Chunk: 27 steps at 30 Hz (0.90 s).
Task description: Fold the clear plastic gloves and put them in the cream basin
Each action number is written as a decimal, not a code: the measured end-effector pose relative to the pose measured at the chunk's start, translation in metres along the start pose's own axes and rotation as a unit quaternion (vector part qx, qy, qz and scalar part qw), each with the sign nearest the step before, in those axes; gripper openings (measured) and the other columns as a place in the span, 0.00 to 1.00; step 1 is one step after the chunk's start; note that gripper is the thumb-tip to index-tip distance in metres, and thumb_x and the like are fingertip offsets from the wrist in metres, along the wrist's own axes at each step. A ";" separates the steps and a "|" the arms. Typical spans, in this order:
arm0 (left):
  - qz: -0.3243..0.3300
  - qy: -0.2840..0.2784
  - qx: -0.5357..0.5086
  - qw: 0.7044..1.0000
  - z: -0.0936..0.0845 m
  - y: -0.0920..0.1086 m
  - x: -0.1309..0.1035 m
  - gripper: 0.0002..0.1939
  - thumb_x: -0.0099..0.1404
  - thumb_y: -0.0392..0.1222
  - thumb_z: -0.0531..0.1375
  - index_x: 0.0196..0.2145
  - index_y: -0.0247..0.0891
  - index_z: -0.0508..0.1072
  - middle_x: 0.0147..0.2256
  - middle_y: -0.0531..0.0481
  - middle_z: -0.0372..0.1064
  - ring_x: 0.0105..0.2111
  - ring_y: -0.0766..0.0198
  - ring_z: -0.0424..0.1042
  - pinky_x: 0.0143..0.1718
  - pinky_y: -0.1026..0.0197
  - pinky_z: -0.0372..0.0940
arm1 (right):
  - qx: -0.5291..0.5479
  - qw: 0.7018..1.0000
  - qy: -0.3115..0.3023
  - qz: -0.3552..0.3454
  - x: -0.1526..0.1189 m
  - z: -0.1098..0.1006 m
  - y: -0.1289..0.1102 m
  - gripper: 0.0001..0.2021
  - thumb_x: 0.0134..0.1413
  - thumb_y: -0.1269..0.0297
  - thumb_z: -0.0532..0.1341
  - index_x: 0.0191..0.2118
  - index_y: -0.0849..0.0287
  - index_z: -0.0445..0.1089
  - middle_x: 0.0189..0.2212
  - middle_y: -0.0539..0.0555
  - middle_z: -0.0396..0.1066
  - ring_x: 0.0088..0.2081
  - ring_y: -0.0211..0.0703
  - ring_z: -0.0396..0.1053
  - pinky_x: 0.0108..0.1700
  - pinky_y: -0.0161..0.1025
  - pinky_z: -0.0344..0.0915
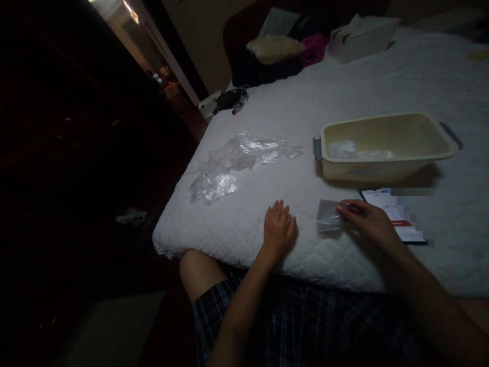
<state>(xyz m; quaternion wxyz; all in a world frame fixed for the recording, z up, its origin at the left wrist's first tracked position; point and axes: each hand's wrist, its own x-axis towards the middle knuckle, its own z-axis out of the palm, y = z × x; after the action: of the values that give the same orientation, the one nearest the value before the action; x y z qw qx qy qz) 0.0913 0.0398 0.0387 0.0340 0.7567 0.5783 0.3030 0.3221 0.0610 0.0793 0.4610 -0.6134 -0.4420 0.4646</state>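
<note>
Between the thumb and fingers of my right hand [361, 216] is a small folded clear plastic bag [327, 216], held by its right edge just above the white quilted bed [305, 188]. My left hand [279, 227] lies on the bed near its front edge, fingers spread a little and nothing in them. Several crumpled clear plastic bags [244, 153] are strewn over the bed to the left. Behind my right hand stands a cream plastic bin [367, 172] with grey handles, and some clear plastic [343, 149] lies inside it.
A phone or tablet with a lit screen [397, 216] lies beside my right hand, partly blurred out. Toward the back are a white box [362, 41], a pale cushion [275, 48] and pink cloth [314, 49]. Dark items [230, 100] rest at the bed's far left corner.
</note>
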 end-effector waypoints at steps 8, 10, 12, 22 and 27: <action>0.062 -0.020 0.104 0.992 0.038 -0.025 -0.002 0.20 0.66 0.39 0.55 0.55 0.34 0.66 0.59 0.34 0.63 0.62 0.48 0.60 0.60 0.39 0.58 | -0.044 0.991 0.124 -0.031 0.043 -0.068 -0.070 0.09 0.44 0.66 0.69 0.35 0.59 0.76 0.28 0.52 0.75 0.25 0.39 0.70 0.32 0.41 0.70; 0.070 -0.013 0.099 0.993 0.039 -0.027 -0.004 0.20 0.66 0.38 0.55 0.55 0.34 0.65 0.59 0.34 0.63 0.62 0.48 0.59 0.59 0.39 0.59 | -0.060 0.985 0.153 -0.059 0.060 -0.085 -0.089 0.07 0.45 0.72 0.68 0.34 0.60 0.75 0.28 0.51 0.75 0.27 0.37 0.70 0.38 0.43 0.70; 0.073 -0.010 0.096 0.993 0.038 -0.027 -0.005 0.20 0.65 0.37 0.56 0.55 0.33 0.65 0.58 0.34 0.63 0.62 0.48 0.60 0.59 0.39 0.59 | -0.068 0.983 0.156 -0.070 0.079 -0.099 -0.104 0.09 0.45 0.74 0.68 0.36 0.62 0.75 0.27 0.51 0.74 0.27 0.36 0.70 0.40 0.46 0.70; 0.072 -0.011 0.103 0.992 0.033 -0.025 -0.004 0.20 0.64 0.35 0.55 0.55 0.34 0.65 0.58 0.36 0.64 0.61 0.49 0.61 0.58 0.40 0.60 | -0.194 0.980 0.051 -0.006 0.186 -0.112 -0.109 0.11 0.52 0.77 0.64 0.43 0.68 0.69 0.23 0.47 0.67 0.24 0.33 0.65 0.42 0.50 0.69; 0.072 -0.013 0.108 0.991 0.033 -0.026 -0.005 0.20 0.64 0.34 0.55 0.55 0.34 0.65 0.57 0.36 0.65 0.60 0.49 0.61 0.56 0.40 0.61 | -0.226 0.974 -0.020 0.020 0.214 -0.108 -0.091 0.09 0.53 0.77 0.62 0.41 0.65 0.66 0.23 0.47 0.66 0.24 0.33 0.66 0.34 0.40 0.69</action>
<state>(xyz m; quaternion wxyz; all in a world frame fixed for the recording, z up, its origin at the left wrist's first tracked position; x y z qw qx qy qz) 0.0850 0.0541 -0.0008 -0.0625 0.7998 0.5509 0.2301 0.4549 0.2689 0.1488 0.2922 -0.7012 -0.5324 0.3736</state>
